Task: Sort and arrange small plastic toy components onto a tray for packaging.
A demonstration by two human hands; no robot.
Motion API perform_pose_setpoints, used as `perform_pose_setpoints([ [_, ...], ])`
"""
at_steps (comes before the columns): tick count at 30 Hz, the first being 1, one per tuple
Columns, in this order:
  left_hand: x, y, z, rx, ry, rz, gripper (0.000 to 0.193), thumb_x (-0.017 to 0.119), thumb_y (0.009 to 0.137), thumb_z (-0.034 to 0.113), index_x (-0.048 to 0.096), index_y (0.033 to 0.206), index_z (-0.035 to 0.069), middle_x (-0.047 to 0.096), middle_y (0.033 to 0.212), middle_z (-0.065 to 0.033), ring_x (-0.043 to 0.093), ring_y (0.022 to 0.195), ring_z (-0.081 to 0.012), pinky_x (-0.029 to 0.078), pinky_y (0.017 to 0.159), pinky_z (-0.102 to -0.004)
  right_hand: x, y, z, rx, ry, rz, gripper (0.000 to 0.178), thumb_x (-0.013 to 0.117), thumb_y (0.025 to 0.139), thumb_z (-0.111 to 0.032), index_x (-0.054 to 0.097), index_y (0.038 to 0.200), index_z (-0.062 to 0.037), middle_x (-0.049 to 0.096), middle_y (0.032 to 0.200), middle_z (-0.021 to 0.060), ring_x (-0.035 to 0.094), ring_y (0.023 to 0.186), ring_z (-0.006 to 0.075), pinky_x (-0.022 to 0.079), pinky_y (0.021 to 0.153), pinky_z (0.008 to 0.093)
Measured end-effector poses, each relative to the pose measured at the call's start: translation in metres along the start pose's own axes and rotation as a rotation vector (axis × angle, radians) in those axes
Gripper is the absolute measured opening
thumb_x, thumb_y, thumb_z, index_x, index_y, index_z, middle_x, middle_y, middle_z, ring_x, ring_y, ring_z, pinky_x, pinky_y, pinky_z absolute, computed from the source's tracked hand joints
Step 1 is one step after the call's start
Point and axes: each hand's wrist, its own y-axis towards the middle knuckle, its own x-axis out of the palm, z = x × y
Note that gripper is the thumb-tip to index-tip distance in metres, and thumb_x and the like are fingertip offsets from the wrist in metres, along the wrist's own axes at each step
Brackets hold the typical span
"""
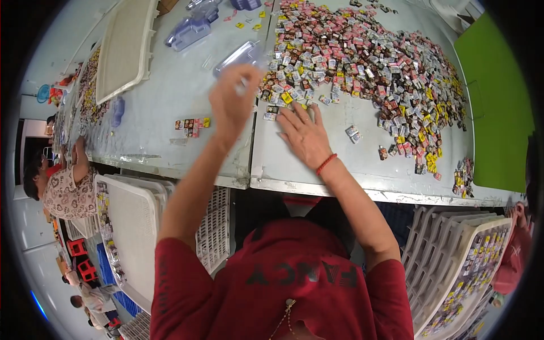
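Observation:
My left hand [233, 102] is raised over the table, its fingers curled and smeared by motion. Just beyond it lies a clear bluish plastic tray [242, 56]; whether the fingers touch it or hold anything is unclear. My right hand [306, 136], a red cord at its wrist, lies palm down with fingers spread. Its fingertips reach the near edge of a large pile of small packets [362, 62] in pink, brown, white and yellow. A small group of packets [192, 126] sits in rows left of my left forearm. Two white packets [353, 134] lie together right of my right hand.
More clear plastic trays [190, 32] lie at the far left of the table, near a big cream tray [122, 48]. Stacked crates [459, 266] stand below the table's edge on both sides. A green board [493, 102] borders the right. Other people [68, 187] are nearby.

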Motion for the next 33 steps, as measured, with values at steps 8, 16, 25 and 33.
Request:
perform_pose_setpoints([
  [8, 0.035, -0.142, 0.028, 0.412, -0.066, -0.351, 0.017, 0.076, 0.071, 0.014, 0.065, 0.083, 0.007, 0.062, 0.088, -0.005, 0.061, 0.083, -0.0228, 0.05, 0.072, -0.0345, -0.028, -0.021, 0.06, 0.036, -0.037, -0.086, 0.035, 0.057, 0.089, -0.013, 0.056, 0.123, -0.0126, 0.056, 0.13, 0.0034, 0.046, 0.129, 0.0256, 0.028, 0.108, 0.0533],
  [16, 0.058, -0.12, 0.02, 0.354, -0.146, -0.342, 0.031, 0.078, 0.071, 0.018, 0.065, 0.097, 0.006, 0.061, 0.105, -0.0093, 0.059, 0.101, -0.0292, 0.049, 0.086, -0.0396, -0.054, -0.024, 0.081, 0.07, -0.085, -0.119, 0.037, 0.062, 0.083, -0.009, 0.059, 0.12, -0.0112, 0.057, 0.128, 0.0063, 0.047, 0.125, 0.0297, 0.032, 0.105, 0.0511],
  [25, 0.043, -0.103, -0.033, 0.177, 0.18, -0.403, 0.051, 0.072, 0.079, 0.025, 0.055, 0.12, 0.0, 0.044, 0.134, -0.0196, 0.039, 0.125, -0.0399, 0.037, 0.098, -0.0508, -0.049, 0.03, 0.056, 0.127, 0.006, 0.0, 0.03, 0.064, 0.083, -0.009, 0.063, 0.113, -0.0086, 0.063, 0.118, 0.0103, 0.054, 0.115, 0.0302, 0.039, 0.1, 0.0444],
  [33, 0.037, -0.098, -0.029, 0.177, 0.21, -0.44, 0.049, 0.071, 0.079, 0.015, 0.054, 0.122, 0.001, 0.044, 0.135, -0.0202, 0.039, 0.125, -0.0401, 0.035, 0.099, -0.05, -0.091, -0.015, 0.009, 0.499, 0.358, 0.139, 0.035, 0.06, 0.088, -0.009, 0.057, 0.123, -0.003, 0.06, 0.12, 0.0175, 0.056, 0.115, 0.0329, 0.04, 0.101, 0.0406],
])
